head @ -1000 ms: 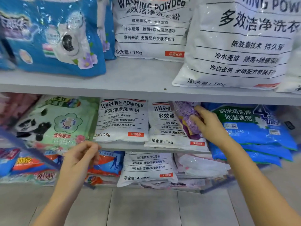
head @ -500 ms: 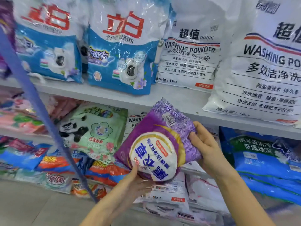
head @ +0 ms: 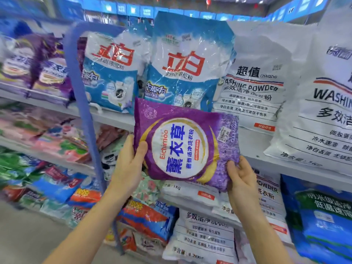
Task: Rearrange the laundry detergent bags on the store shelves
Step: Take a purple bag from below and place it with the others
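A purple detergent bag (head: 182, 143) with a white oval label is held up sideways in front of the shelves. My left hand (head: 129, 164) grips its left edge, thumb on the front. My right hand (head: 242, 180) grips its lower right corner. Behind it on the upper grey shelf (head: 114, 117) stand two blue and white bags with red characters (head: 182, 63). Large white washing powder bags (head: 255, 82) stand to their right.
A blue upright post (head: 83, 103) of the rack runs down left of my left hand. Purple bags (head: 38, 63) fill the upper shelf at far left. Lower shelves hold green, orange, white and blue bags (head: 323, 216). Grey floor (head: 28, 235) lies at lower left.
My right hand pulled the purple bag out from the middle shelf. My left hand came up and took its other side. The bag rose and turned label-forward, and the view tilted upward.
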`<move>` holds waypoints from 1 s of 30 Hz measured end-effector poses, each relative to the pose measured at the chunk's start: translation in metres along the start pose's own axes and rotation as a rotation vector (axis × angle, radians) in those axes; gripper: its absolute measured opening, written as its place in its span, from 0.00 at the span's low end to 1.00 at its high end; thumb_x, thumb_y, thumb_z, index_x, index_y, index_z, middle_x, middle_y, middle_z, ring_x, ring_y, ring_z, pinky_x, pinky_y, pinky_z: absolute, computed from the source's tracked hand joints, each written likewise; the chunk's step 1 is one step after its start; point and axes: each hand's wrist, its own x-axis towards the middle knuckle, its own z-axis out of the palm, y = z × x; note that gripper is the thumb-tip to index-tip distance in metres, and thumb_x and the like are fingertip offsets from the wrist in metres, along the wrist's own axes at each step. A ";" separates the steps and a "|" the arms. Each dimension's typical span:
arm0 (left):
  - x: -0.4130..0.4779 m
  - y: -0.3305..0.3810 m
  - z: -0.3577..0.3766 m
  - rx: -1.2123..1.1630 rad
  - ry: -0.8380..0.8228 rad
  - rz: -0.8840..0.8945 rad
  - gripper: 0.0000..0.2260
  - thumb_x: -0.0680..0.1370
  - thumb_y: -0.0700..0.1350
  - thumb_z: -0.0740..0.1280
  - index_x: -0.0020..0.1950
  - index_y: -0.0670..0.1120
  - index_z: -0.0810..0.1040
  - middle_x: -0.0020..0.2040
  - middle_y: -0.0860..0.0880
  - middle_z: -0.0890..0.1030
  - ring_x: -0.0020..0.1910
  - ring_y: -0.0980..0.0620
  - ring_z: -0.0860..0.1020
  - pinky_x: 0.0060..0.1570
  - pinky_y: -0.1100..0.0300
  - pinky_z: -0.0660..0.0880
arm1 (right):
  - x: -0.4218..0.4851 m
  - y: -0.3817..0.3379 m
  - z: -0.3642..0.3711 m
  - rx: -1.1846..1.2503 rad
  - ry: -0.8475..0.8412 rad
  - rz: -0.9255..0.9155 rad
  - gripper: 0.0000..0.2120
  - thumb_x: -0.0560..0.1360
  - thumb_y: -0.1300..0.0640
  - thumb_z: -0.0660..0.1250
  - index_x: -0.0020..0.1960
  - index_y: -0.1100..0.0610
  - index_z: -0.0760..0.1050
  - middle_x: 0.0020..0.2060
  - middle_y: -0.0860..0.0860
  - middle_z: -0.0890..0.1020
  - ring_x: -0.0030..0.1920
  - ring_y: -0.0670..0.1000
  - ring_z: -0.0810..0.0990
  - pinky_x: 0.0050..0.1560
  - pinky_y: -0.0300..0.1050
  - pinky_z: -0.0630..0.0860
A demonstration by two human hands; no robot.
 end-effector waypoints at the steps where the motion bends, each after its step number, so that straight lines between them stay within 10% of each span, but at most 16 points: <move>1: 0.007 0.009 -0.005 0.105 0.008 0.115 0.19 0.78 0.53 0.59 0.61 0.42 0.74 0.48 0.51 0.81 0.47 0.62 0.79 0.48 0.67 0.73 | -0.001 0.000 0.003 0.000 0.009 -0.010 0.11 0.73 0.57 0.62 0.53 0.50 0.78 0.47 0.53 0.85 0.47 0.51 0.84 0.42 0.41 0.80; 5: 0.034 0.047 -0.026 0.567 0.006 0.514 0.25 0.77 0.56 0.56 0.57 0.35 0.74 0.41 0.37 0.81 0.42 0.37 0.79 0.39 0.48 0.69 | -0.003 0.007 0.011 0.005 0.031 0.004 0.12 0.73 0.56 0.63 0.55 0.52 0.78 0.47 0.55 0.85 0.47 0.53 0.84 0.42 0.41 0.81; 9: 0.058 0.097 -0.032 0.731 -0.182 0.694 0.26 0.77 0.60 0.56 0.54 0.37 0.74 0.37 0.38 0.80 0.38 0.37 0.78 0.35 0.51 0.67 | -0.002 0.023 0.020 -0.023 0.072 0.069 0.18 0.71 0.59 0.66 0.60 0.54 0.72 0.40 0.57 0.84 0.41 0.53 0.84 0.38 0.42 0.80; 14: 0.082 0.141 -0.023 1.162 -0.328 0.926 0.37 0.69 0.69 0.41 0.60 0.44 0.70 0.31 0.50 0.71 0.39 0.40 0.77 0.35 0.55 0.63 | 0.008 0.016 0.031 -0.213 0.118 -0.011 0.27 0.67 0.55 0.71 0.62 0.41 0.64 0.60 0.45 0.76 0.55 0.40 0.77 0.49 0.37 0.75; 19: 0.094 0.153 -0.016 1.349 -0.537 0.984 0.25 0.76 0.65 0.53 0.61 0.47 0.68 0.30 0.54 0.62 0.31 0.52 0.65 0.33 0.57 0.58 | 0.029 -0.005 0.056 -0.372 -0.157 -0.154 0.33 0.65 0.46 0.75 0.64 0.39 0.64 0.58 0.31 0.76 0.57 0.33 0.75 0.49 0.29 0.74; 23: 0.102 0.155 -0.032 1.222 -0.540 0.994 0.26 0.73 0.66 0.61 0.56 0.44 0.73 0.27 0.56 0.61 0.27 0.55 0.59 0.28 0.57 0.54 | 0.058 -0.013 0.073 -0.196 -0.333 -0.001 0.22 0.66 0.54 0.71 0.59 0.49 0.74 0.48 0.49 0.85 0.48 0.50 0.84 0.42 0.39 0.80; 30: 0.118 0.134 -0.080 1.502 -0.365 0.823 0.36 0.69 0.69 0.40 0.54 0.45 0.73 0.35 0.44 0.77 0.37 0.41 0.76 0.33 0.55 0.56 | 0.074 -0.005 0.105 -0.126 -0.535 0.094 0.13 0.66 0.46 0.74 0.49 0.48 0.82 0.46 0.55 0.85 0.45 0.55 0.85 0.40 0.42 0.80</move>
